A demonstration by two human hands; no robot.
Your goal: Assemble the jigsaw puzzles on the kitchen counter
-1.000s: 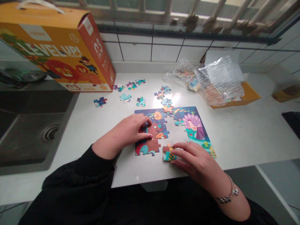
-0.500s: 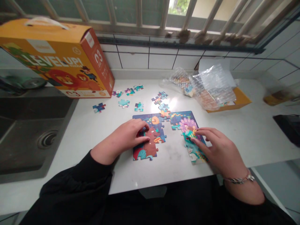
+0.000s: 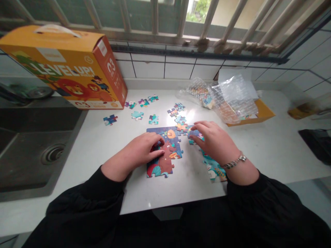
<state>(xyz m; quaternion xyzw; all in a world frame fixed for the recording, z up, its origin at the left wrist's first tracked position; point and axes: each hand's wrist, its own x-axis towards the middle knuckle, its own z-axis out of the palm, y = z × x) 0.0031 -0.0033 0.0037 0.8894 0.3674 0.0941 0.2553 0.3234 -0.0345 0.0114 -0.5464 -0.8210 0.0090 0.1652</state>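
Note:
My left hand (image 3: 141,147) rests on the left section of a jigsaw puzzle (image 3: 167,166), its thumb and fingers apart and holding nothing I can see. My right hand (image 3: 216,139) is over the upper part of the right puzzle section (image 3: 213,167), covering much of it. Its thumb and index finger are spread, with no piece visible between them. Close to its fingertips, an orange puzzle piece (image 3: 181,127) lies at the top edge between the two sections. A gap of bare counter separates the sections lower down.
Several loose puzzle pieces (image 3: 137,115) lie behind the puzzle. An orange puzzle box (image 3: 77,69) stands at the back left beside a sink (image 3: 33,148). Clear plastic bags (image 3: 230,100) and an open orange tray (image 3: 265,112) are at the back right. A dark object (image 3: 315,139) lies far right.
My right hand has moved left and away from me, from the middle of the right section to its top. My left hand has stayed in place.

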